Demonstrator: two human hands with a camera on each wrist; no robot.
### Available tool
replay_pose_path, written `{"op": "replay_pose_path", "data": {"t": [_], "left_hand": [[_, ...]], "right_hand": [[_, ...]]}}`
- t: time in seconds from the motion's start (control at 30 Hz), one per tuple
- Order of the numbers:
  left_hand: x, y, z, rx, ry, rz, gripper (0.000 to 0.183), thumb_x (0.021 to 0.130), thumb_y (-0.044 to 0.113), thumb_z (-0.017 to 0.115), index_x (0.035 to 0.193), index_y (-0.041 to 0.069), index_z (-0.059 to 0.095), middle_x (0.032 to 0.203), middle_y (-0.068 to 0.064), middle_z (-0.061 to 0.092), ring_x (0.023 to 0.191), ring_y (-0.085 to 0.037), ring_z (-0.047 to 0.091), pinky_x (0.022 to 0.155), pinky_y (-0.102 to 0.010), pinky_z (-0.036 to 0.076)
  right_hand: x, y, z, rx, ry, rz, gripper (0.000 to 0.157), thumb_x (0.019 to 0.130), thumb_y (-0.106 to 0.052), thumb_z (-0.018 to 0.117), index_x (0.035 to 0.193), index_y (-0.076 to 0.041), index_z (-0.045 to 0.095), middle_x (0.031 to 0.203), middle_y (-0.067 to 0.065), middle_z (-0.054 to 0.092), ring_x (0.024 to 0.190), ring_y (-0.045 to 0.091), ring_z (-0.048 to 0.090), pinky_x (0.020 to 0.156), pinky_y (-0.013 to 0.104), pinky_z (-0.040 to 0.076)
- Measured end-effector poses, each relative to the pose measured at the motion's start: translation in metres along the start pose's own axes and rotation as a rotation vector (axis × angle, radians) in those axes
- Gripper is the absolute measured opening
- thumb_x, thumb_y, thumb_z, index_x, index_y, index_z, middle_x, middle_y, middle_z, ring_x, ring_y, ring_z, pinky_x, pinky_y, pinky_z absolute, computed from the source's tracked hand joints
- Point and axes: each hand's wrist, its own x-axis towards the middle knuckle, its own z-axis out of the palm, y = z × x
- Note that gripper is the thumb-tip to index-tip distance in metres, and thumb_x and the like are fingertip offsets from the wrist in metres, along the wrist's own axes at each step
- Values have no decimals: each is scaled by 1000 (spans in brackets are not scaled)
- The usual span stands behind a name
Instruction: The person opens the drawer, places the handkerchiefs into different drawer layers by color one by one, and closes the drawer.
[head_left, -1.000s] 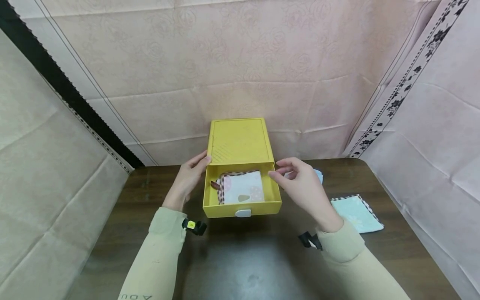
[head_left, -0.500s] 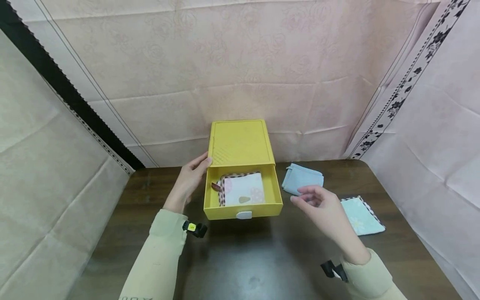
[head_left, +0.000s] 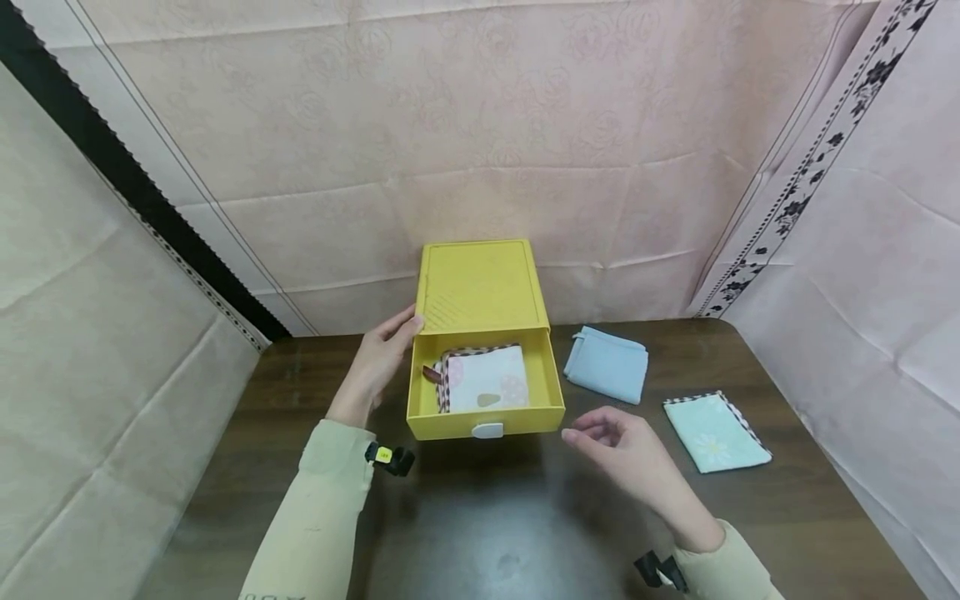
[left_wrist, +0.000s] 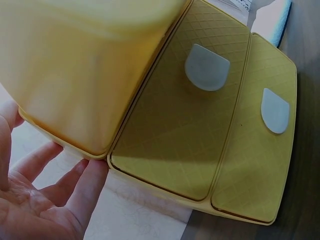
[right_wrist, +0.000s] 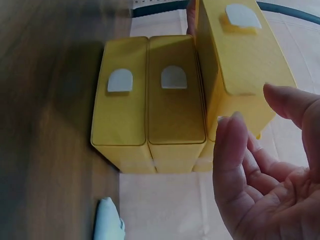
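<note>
A yellow drawer unit (head_left: 483,287) stands on the table with its top drawer (head_left: 442,427) pulled out. Inside lies a folded white towel (head_left: 480,379) with a brown checked border and a small brown tab. My left hand (head_left: 375,362) touches the unit's left side near the front; in the left wrist view its spread fingertips (left_wrist: 95,170) rest against the edge. My right hand (head_left: 626,454) hovers right of the drawer front, relaxed and holding nothing. The right wrist view shows a gap between thumb and fingers, near the drawer's white handle (right_wrist: 243,16).
Right of the unit lies a folded blue towel (head_left: 607,365). Farther right is a mint towel (head_left: 717,433) with a checked edge and a flower. Two lower drawers, one with a white handle (right_wrist: 174,77), are flush. Pale patterned cloth (head_left: 480,125) hangs behind the table (head_left: 480,533).
My right hand has drawn back from the drawer's right side, down and toward me, uncovering the blue towel. My left hand stays on the unit, and the drawer is still out.
</note>
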Motion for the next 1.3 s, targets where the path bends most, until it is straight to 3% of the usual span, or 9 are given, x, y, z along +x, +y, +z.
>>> {"op": "replay_pose_path", "data": {"t": [0.3,0.53,0.9,1.07,1.3], "left_hand": [[-1,0,0,-5,2,4,59,84,66,61,137,44,50,145,2,45,126,-21,49,104,-45,41],[-1,1,0,-16,2,15,60,83,66,63,137,42,52,142,3,48,125,-19,48,103,-46,41],[-2,-1,-2,-6,8,15,61,81,68,62,136,44,52,146,4,44,129,-20,45,106,-49,37],[-2,-1,-1,-9,3,19,60,82,67,62,137,44,51,145,4,45,128,-21,46,105,-49,38],[1,-3,0,-10,-4,20,58,84,66,61,137,44,51,144,4,46,128,-21,46,107,-49,36]], "right_hand": [[-5,0,17,112,-211,11,36,85,-45,72,99,-12,72,84,5,69,73,30,63,61,45,56],[-5,-12,42,221,-310,-23,33,89,-41,70,99,-10,73,89,6,70,73,30,63,58,41,57],[3,-26,80,376,-303,15,44,92,-49,62,100,-6,72,89,11,70,66,21,61,54,36,56],[6,-31,85,481,-287,81,56,90,-55,60,102,-2,71,91,16,69,66,19,59,55,30,54],[10,-34,86,532,-229,118,58,90,-56,60,103,-1,71,87,12,69,64,17,58,54,28,52]]}}
